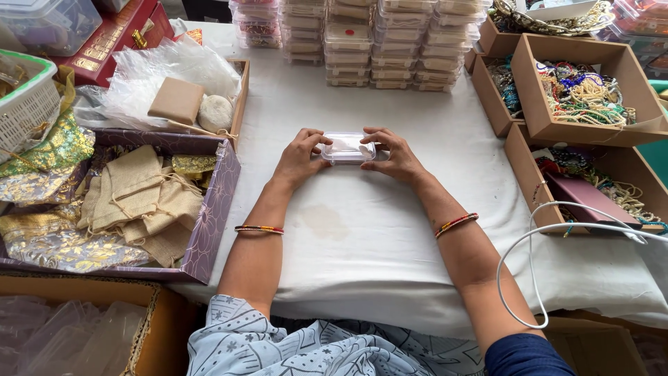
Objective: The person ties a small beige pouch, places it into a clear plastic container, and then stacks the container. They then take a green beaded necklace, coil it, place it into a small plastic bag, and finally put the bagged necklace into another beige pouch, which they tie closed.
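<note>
A small clear plastic box point(347, 147) with its lid on rests on the white tablecloth point(362, 230) at the middle of the table. My left hand point(299, 157) grips its left end and my right hand point(397, 155) grips its right end, thumbs on top. Both wrists wear thin coloured bangles. What lies inside the box is too faint to tell.
Stacks of filled clear boxes point(362, 42) stand at the back. Cardboard boxes of bead jewellery point(581, 94) line the right side, with a white cable point(557, 230) in front. A purple box of cloth pouches point(139, 202) sits left, a white basket point(28, 104) beyond it.
</note>
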